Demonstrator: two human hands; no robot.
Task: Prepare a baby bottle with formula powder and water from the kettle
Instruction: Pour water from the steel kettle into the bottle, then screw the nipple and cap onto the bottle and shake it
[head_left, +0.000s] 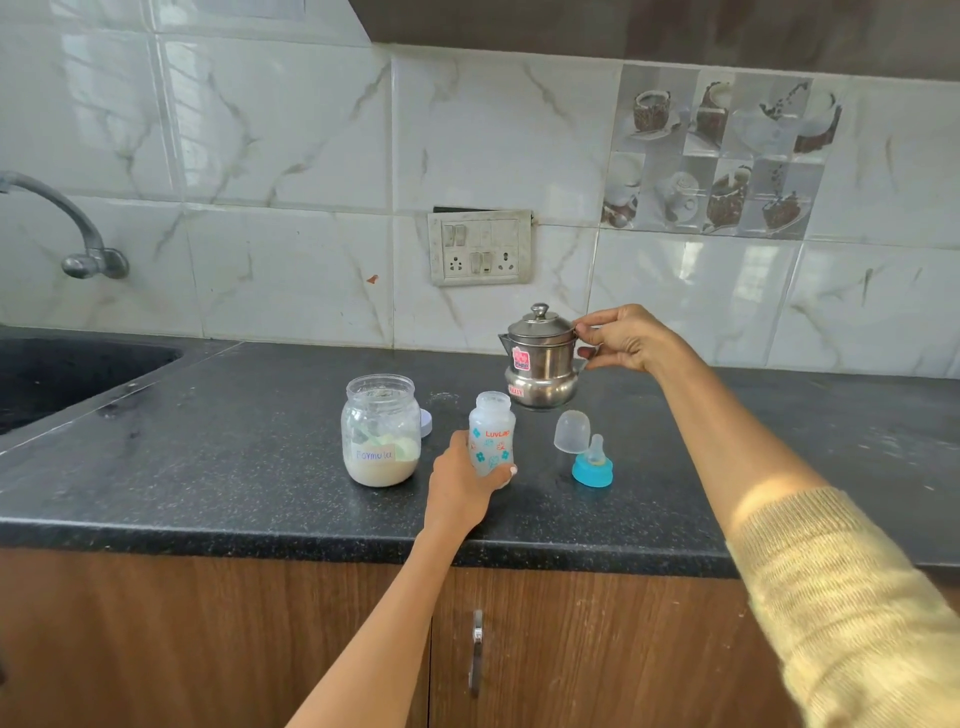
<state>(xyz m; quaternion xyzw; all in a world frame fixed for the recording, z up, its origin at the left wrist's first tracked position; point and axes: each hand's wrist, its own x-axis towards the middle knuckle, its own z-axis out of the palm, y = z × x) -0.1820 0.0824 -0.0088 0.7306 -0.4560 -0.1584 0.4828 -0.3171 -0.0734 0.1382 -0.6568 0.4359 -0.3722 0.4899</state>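
Head view, kettle (540, 364) handle hidden by right hand (626, 340)

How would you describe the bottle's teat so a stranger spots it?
On the black counter, look right of the bottle held by the left hand, in front of the kettle. The teat stands beside a clear cap; only it has a blue ring.

Jar (381, 431) left of bottle (491, 434); kettle (540, 358) behind; teat (593, 462) and cap (571, 430) right.
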